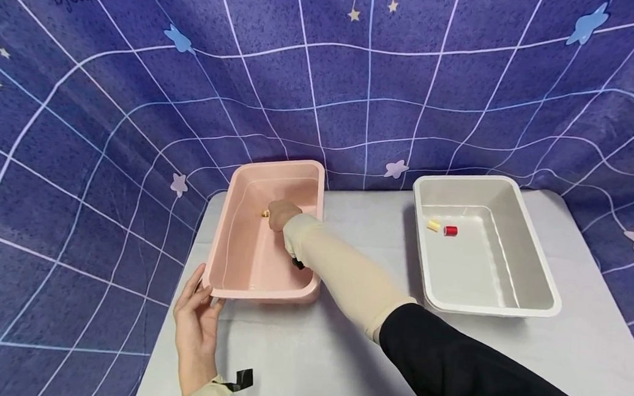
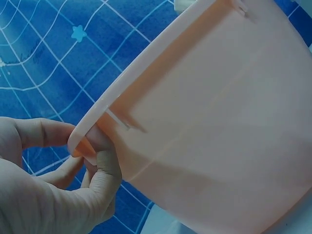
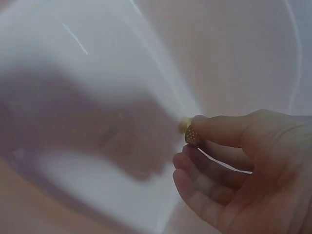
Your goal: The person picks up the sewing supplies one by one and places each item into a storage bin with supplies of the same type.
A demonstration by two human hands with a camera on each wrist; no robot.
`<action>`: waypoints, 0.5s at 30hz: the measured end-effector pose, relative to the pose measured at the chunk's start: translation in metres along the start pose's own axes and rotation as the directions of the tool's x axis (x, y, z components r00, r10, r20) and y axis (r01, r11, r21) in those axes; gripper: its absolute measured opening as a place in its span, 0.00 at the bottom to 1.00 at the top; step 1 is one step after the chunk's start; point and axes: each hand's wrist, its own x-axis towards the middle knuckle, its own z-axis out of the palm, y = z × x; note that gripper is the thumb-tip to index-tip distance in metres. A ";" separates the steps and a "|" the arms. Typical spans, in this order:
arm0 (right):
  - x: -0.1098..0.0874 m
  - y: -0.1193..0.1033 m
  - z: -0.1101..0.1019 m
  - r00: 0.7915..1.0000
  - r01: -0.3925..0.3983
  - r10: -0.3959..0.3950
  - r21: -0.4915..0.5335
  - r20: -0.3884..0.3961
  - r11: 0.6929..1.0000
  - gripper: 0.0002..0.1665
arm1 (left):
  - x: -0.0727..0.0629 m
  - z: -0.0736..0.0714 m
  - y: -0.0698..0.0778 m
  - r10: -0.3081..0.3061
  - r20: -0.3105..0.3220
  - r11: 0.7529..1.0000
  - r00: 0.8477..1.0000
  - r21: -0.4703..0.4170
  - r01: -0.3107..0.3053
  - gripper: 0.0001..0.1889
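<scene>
Inside the pink plastic tub (image 1: 258,249), my right hand (image 1: 282,215) pinches a small gold dimpled thimble (image 3: 192,135) between thumb and fingertips. In the head view only a bit of the thimble shows beside the hand. The other right fingers are loosely bent in the right wrist view. At the tub's near left corner, my left hand (image 1: 198,318) grips the rim, with thumb and fingers on either side of it in the left wrist view. A pale yellow spool (image 1: 433,225) and a red thread spool (image 1: 450,230) lie in the light grey tub (image 1: 486,309) on the right.
Both tubs stand apart on a table with a whitish cover (image 1: 370,226). A blue curtain (image 1: 391,80) with a grid and stars hangs behind and at the sides. My right forearm (image 1: 350,274) crosses the pink tub's right wall.
</scene>
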 end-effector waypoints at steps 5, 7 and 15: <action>0.010 -0.008 0.013 0.998 -0.066 0.066 0.013 0.011 0.998 0.09 | -0.001 -0.002 0.000 0.001 0.006 1.000 1.000 -0.002 -0.001 0.29; 0.015 -0.010 0.019 0.996 -0.088 0.088 0.000 0.019 0.996 0.14 | -0.002 -0.003 0.000 0.003 0.002 1.000 1.000 -0.006 -0.003 0.29; 0.024 -0.013 0.034 0.991 -0.124 0.128 -0.084 0.040 0.989 0.21 | 0.001 -0.003 -0.001 0.014 0.034 0.999 0.999 -0.043 -0.012 0.27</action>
